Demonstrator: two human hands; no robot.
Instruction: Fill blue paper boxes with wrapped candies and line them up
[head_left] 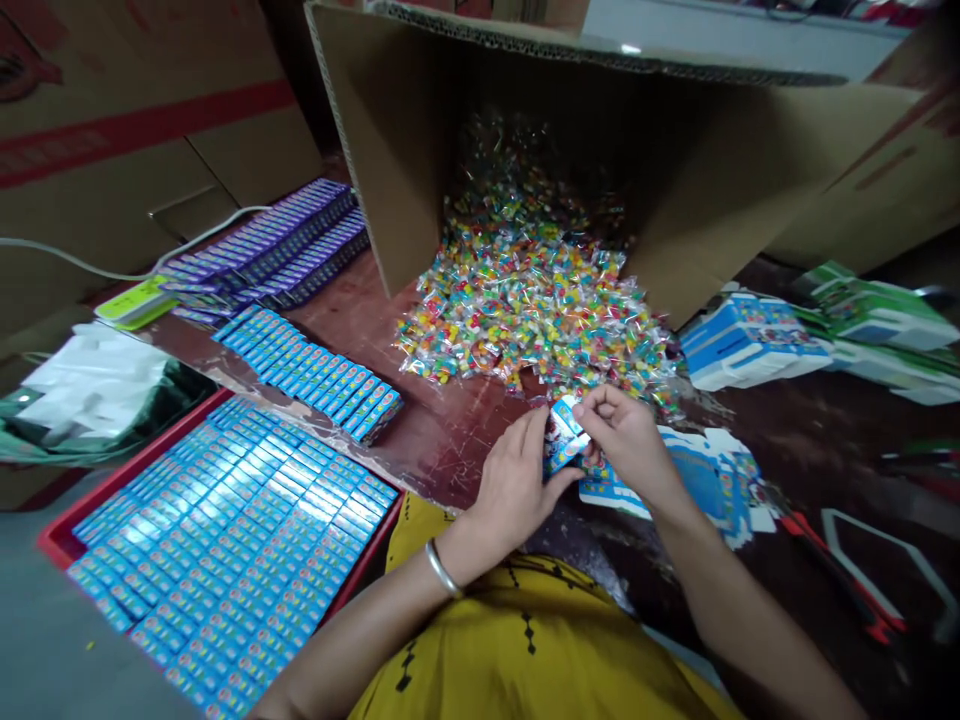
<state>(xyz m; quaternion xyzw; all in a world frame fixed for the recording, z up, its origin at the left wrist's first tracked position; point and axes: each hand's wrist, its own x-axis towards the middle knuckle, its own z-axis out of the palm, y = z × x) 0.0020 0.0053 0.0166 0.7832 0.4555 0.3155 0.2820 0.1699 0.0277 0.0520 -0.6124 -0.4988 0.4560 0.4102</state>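
The left hand (514, 485) and right hand (626, 440) are both pinched on a small blue carton (564, 437), held just short of the heap of wrapped sweets (532, 290); it looks light, thin card, easily crushed, best gripped by its edges

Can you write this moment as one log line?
left hand: holds small blue box | right hand: pinches box top | candy pile: just beyond | red tray: holds blue boxes

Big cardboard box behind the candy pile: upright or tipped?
Tipped on its side. The cardboard box has its open mouth facing the person, and wrapped candies spill from it onto the table.
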